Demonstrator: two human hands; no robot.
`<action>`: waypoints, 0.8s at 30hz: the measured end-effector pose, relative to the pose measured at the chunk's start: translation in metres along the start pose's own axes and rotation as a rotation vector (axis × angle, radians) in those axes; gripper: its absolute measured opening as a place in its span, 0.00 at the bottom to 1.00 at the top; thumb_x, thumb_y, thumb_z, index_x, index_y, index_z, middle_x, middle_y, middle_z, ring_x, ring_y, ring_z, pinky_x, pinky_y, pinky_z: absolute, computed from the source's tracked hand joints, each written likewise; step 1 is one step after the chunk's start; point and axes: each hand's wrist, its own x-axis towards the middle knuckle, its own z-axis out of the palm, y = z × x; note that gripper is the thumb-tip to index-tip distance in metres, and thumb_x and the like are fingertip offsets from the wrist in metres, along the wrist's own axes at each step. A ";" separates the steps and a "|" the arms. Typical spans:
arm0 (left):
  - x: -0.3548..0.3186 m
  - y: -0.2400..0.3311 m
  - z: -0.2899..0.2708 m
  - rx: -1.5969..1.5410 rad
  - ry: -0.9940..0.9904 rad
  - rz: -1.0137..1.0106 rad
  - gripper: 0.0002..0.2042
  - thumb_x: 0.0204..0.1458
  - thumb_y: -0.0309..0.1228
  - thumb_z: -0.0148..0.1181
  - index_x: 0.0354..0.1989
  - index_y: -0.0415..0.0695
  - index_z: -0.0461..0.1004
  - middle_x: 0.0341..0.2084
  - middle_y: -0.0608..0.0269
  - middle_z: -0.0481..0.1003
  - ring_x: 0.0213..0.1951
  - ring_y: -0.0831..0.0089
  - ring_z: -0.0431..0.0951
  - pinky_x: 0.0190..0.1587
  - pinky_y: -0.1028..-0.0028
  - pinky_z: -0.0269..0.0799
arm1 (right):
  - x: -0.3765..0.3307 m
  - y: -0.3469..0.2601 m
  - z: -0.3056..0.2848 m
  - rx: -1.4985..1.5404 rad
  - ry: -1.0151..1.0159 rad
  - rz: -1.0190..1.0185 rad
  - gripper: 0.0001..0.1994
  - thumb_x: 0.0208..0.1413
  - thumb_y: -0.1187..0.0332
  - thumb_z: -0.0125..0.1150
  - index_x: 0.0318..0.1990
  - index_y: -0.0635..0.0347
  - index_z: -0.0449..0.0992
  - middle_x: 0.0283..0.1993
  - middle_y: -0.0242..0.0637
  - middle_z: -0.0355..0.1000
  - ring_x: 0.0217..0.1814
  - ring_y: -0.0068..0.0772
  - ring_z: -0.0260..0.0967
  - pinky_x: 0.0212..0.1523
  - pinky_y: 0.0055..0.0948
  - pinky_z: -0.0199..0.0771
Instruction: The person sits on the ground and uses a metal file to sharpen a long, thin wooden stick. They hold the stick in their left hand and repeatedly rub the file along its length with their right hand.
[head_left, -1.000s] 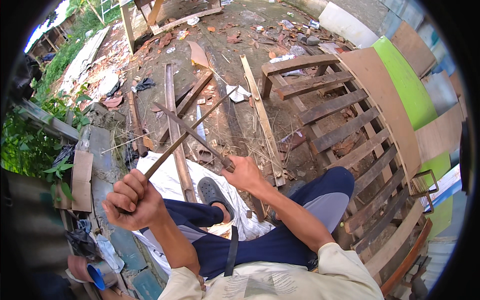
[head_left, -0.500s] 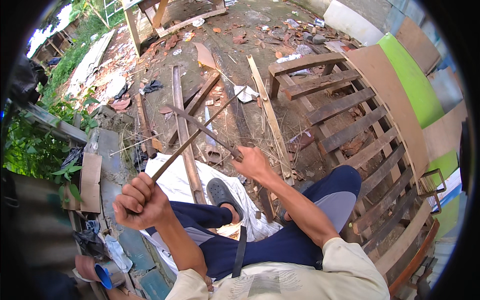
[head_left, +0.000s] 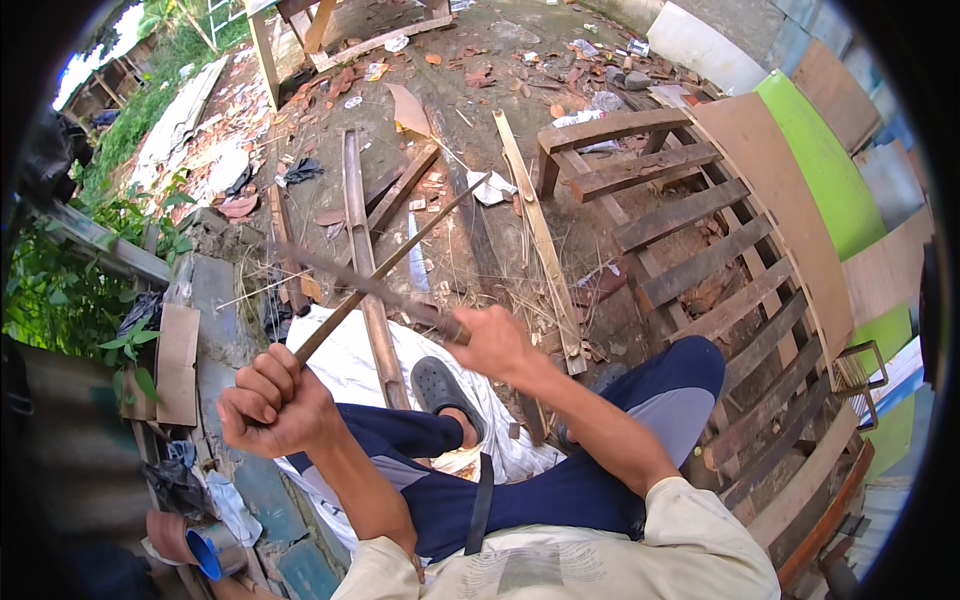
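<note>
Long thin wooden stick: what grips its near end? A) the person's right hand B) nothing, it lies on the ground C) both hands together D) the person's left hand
D: the left hand is fisted around the near end of the long thin wooden stick, while the right hand holds a separate dark blade laid across it.

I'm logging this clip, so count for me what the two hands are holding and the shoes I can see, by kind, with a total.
Thin stick, in the left hand: 1
Long blade, in the right hand: 1
Dark clog shoe: 1
Total: 3
</note>
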 end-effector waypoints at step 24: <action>0.007 0.000 -0.002 0.051 0.164 0.000 0.21 0.58 0.39 0.45 0.12 0.54 0.49 0.08 0.74 0.46 0.13 0.80 0.42 0.21 0.74 0.42 | 0.078 0.151 0.011 -0.043 -0.101 0.507 0.12 0.50 0.61 0.60 0.36 0.59 0.79 0.25 0.43 0.76 0.26 0.41 0.75 0.33 0.44 0.78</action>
